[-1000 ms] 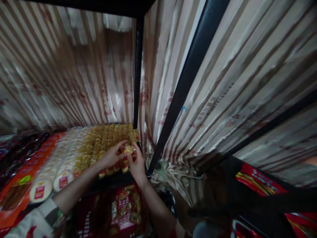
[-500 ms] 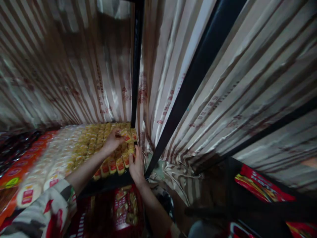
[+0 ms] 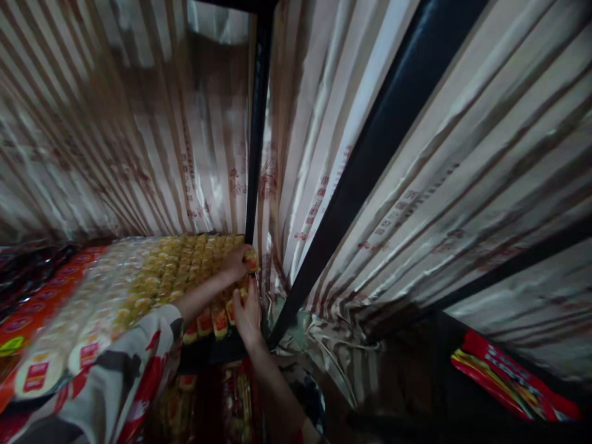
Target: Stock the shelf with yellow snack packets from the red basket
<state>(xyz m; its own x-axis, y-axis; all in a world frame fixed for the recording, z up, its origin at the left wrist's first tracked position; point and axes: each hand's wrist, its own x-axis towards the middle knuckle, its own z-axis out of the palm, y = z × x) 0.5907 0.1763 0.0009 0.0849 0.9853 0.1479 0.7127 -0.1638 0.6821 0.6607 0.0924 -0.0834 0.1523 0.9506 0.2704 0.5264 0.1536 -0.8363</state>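
Rows of small yellow wrapped snack packets [image 3: 160, 265] with red labels fill the right end of the display. My left hand [image 3: 235, 265] is at the back right corner, fingers closed on one yellow snack packet [image 3: 251, 258]. Just below it, my right hand [image 3: 248, 314] reaches in at the right edge. Its thumb and fingers lie on either side of another yellow packet [image 3: 243, 292] in the rightmost row, partly hidden by the hand. Front packets [image 3: 219, 322] stand in a line beside my right thumb.
Clear-wrapped round white packets [image 3: 39, 375] and orange packs [image 3: 34, 308] lie to the left. A black post [image 3: 257, 123] and a slanted black bar [image 3: 351, 185] stand before striped curtains [image 3: 314, 123]. A red packet [image 3: 513, 376] lies at right; dim packs [image 3: 238, 394] sit below.
My left hand has moved right to the back corner with a yellow packet. My right hand stays at the right edge, its thumb and fingers closer together. The view has shifted slightly.
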